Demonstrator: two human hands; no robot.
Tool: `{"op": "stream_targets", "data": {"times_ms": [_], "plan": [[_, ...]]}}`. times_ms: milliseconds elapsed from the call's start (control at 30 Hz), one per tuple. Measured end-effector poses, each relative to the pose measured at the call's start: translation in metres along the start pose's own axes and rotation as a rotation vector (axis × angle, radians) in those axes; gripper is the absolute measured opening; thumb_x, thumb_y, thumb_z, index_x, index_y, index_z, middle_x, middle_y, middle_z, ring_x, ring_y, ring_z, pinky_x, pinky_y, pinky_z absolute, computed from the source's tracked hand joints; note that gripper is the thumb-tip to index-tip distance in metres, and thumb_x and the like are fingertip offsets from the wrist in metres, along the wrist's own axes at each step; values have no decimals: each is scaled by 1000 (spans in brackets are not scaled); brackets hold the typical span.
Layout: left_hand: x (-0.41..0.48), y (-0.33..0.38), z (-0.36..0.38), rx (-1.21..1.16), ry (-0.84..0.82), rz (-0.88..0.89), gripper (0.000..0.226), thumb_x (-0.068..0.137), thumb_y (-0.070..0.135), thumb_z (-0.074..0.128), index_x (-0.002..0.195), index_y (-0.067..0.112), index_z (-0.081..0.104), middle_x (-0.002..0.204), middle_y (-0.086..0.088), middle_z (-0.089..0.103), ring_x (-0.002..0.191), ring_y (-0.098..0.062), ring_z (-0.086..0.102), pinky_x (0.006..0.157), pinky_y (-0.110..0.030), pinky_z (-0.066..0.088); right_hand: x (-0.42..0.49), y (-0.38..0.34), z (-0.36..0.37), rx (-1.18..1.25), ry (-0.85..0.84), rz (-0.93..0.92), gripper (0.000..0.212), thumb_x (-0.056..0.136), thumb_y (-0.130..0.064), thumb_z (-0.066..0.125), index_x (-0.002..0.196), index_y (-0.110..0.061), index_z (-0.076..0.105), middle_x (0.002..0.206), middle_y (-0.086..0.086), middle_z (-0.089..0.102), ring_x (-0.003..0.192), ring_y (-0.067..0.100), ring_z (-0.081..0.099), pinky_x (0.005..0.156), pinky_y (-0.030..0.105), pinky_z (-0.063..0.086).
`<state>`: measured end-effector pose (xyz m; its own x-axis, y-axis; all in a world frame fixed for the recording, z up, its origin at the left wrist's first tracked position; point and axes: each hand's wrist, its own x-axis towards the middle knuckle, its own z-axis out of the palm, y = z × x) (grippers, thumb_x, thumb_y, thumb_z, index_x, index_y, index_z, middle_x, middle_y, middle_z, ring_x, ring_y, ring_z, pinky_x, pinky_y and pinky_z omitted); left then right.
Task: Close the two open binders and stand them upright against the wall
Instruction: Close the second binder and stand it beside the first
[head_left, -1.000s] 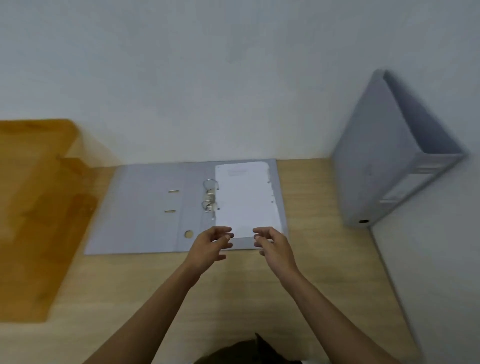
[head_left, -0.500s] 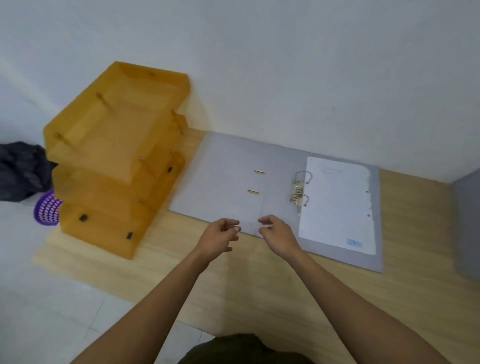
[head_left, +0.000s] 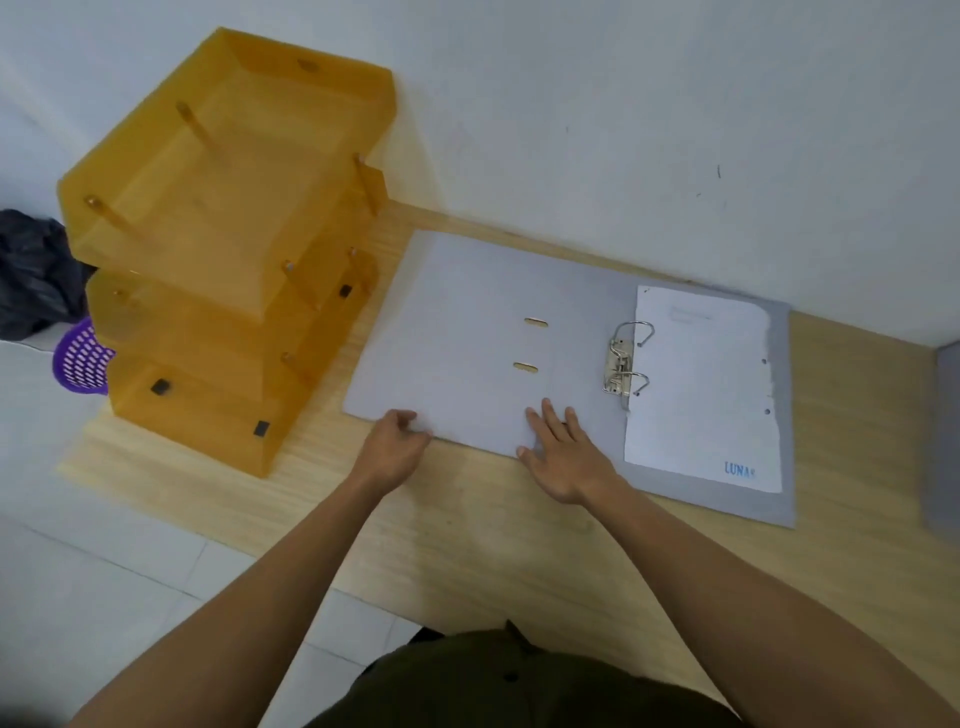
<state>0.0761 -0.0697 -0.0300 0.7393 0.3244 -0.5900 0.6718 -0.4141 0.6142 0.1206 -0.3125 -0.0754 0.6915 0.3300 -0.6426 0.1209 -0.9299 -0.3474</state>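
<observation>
A grey lever-arch binder (head_left: 467, 332) lies flat and open on the wooden board, its metal rings (head_left: 626, 364) in the middle and a white sheet (head_left: 701, 389) on its right half. My left hand (head_left: 395, 447) curls around the near edge of the left cover, fingers tucked at the rim. My right hand (head_left: 561, 452) rests flat with fingers spread on the same cover's near edge, left of the rings. A second grey binder (head_left: 943, 441) shows only as a sliver at the right frame edge.
An orange translucent stacked paper tray (head_left: 223, 249) stands just left of the binder on the wooden board (head_left: 493, 545). The white wall (head_left: 623, 130) runs right behind. A purple perforated basket (head_left: 80, 358) and a dark bag (head_left: 31, 275) lie on the tiled floor at far left.
Both hands moved forward from hovering near the binder onto the near edge of its left cover. The left hand shifted left and curled on the rim; the right hand flattened. The view swung left.
</observation>
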Motion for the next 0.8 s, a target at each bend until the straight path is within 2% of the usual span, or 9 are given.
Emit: {"op": "stream_targets", "data": {"times_ms": [200,267,400,433,500,567,633,733,800], "plan": [[22,-17,2,240,206,-12,68,91,37,66,147,10,40,153,-18,39,140,-41,35,108,-54,38,-52,26,31,-91,14,-23,70,102,-58,22,161,-32,-6,169,-7,-18,156,23,-18,127,41,1],[23,-20,2,223,225,-58,79,89,41,68,152,9,33,156,-18,34,142,-42,30,109,-57,36,-62,31,32,-108,28,-21,69,102,-58,22,162,-31,-1,170,-7,-13,158,22,-13,126,40,3],[25,-22,6,163,212,-71,88,86,44,71,154,7,29,156,-17,34,142,-43,31,109,-57,36,-63,20,21,-9,164,3,63,102,-54,34,157,-22,31,170,2,17,157,22,14,126,39,17],[25,-24,4,127,216,-90,88,85,44,72,154,8,31,155,-17,35,141,-43,33,109,-57,37,-61,13,19,32,176,0,62,102,-52,36,156,-21,33,170,3,18,157,21,15,125,39,19],[26,-26,-5,0,213,-124,85,85,43,73,151,7,35,152,-18,44,136,-42,44,107,-54,42,-54,-3,18,61,145,-50,62,104,-50,35,158,-22,28,172,0,7,158,20,6,126,41,15],[24,-27,-17,-116,143,-88,70,88,41,71,145,6,47,143,-16,57,124,-37,58,101,-49,49,-49,-22,20,107,84,-106,61,105,-48,32,161,-26,20,172,-4,-5,159,20,-5,127,41,8],[18,-22,-30,-196,21,-7,56,90,39,69,137,10,59,132,-10,67,110,-29,67,96,-47,54,-44,-41,20,202,66,-123,62,105,-50,30,162,-30,13,171,-7,-8,158,22,-11,128,44,4],[1,-4,-49,-271,-137,137,57,87,44,71,140,26,57,130,2,69,110,-21,70,95,-50,57,-38,-69,9,313,114,-143,62,104,-54,26,161,-36,9,171,-10,-8,158,23,-12,127,51,4],[-10,11,-60,-282,-159,208,56,89,43,70,141,31,54,131,7,68,112,-19,69,92,-49,59,-37,-87,-7,387,125,-173,61,104,-56,26,160,-39,9,171,-11,-8,158,23,-13,127,54,5]]}}
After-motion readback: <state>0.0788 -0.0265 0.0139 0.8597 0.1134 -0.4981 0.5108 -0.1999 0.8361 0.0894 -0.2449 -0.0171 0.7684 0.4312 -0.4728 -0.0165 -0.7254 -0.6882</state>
